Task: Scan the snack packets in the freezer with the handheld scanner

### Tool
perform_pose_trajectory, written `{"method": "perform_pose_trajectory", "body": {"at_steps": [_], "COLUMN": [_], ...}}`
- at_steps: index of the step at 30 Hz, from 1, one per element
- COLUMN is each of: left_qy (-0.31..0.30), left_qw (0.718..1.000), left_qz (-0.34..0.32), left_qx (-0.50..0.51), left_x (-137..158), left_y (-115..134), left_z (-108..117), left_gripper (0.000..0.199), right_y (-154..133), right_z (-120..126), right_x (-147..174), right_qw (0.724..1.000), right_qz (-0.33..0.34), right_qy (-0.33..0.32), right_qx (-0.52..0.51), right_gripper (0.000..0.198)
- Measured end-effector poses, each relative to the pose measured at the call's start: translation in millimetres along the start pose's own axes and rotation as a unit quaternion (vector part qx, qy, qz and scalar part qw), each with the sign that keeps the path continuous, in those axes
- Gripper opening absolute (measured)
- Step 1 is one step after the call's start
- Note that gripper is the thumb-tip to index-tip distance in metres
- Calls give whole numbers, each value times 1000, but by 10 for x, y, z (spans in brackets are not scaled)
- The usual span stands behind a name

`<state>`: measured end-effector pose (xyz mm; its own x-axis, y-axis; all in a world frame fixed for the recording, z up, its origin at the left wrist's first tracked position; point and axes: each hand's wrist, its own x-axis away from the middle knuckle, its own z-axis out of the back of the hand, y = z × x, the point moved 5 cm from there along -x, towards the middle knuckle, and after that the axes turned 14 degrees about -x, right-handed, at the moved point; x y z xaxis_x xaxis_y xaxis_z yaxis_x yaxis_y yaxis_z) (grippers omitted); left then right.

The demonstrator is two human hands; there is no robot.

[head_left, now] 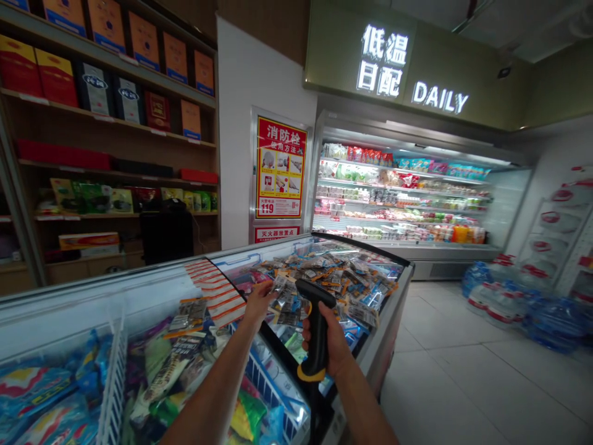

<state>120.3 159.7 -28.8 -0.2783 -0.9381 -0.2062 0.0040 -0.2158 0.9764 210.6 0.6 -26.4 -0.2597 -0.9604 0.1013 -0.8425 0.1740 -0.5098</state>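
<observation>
My right hand (pixel 337 347) is wrapped round the handle of a black and yellow barcode scanner (pixel 315 295), held upright with its head towards the packets. A dark cable hangs from the handle's lower end. To its left, my left hand (pixel 259 301) has its fingers together at the edge of a small clear-and-grey packet (pixel 283 288), which it seems to pinch. Around both hands, a heap of small brown, orange and blue packets (pixel 333 266) covers the glass top of a chest freezer (pixel 393 309).
In the freezer's near part are bagged frozen goods (pixel 171 371) and a white wire divider (pixel 113 371). Gift-box shelves (pixel 111 105) stand at the left. Behind is a lit refrigerated display (pixel 398 198). Large water bottles (pixel 556 321) stand on the tiled floor at the right.
</observation>
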Motion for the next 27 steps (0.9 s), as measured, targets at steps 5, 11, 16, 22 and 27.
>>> {"method": "perform_pose_trajectory", "body": {"at_steps": [5, 11, 16, 22, 27], "left_qy": [1, 29, 67, 196, 206], "left_qw": [999, 999, 994, 911, 847], "left_qz": [-19, 7, 5, 77, 113], "left_qx": [-39, -26, -85, -354, -476], "left_x": [13, -27, -83, -101, 9], "left_y": [37, -23, 4, -67, -112], "left_z": [31, 73, 286, 980, 1326], "left_gripper": [30, 31, 33, 40, 44], "right_y": [-22, -44, -169, -279, -270], "right_z": [-74, -176, -187, -117, -101], "right_x": [21, 9, -24, -100, -120], "right_qw": [999, 996, 991, 986, 987], "right_qz": [11, 29, 59, 94, 93], "right_qy": [26, 39, 59, 80, 75], "right_qx": [33, 79, 100, 116, 111], "right_gripper": [31, 33, 32, 28, 27]}}
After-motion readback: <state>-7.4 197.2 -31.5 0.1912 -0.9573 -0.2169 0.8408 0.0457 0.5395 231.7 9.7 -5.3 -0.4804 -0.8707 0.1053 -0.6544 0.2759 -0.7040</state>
